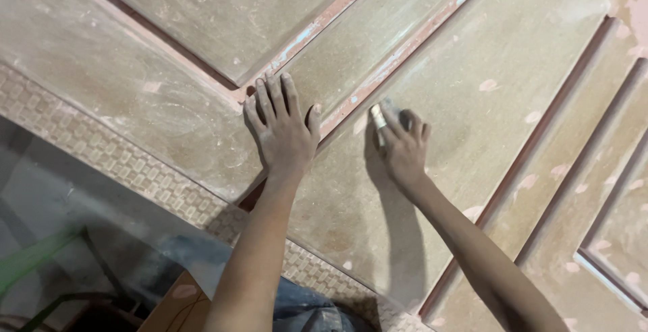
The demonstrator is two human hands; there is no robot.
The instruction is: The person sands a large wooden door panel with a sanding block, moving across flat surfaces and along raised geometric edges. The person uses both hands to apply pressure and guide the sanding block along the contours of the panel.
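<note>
Head view: left hand (282,129) lies flat, fingers spread, on a dusty brown panelled door (486,89); right hand (403,144) grips a folded piece of sandpaper (379,119) (pressed against the flat panel), pale filler patches (487,85) dotting the surface around.

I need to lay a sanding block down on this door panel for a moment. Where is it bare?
The flat field right of the right hand, up to the long groove, is bare. So is the flat left of the left hand, above the patterned edge band. It is crowded between the hands along the raised moulding, where the right hand's fingers hold a small pale pad.
</note>
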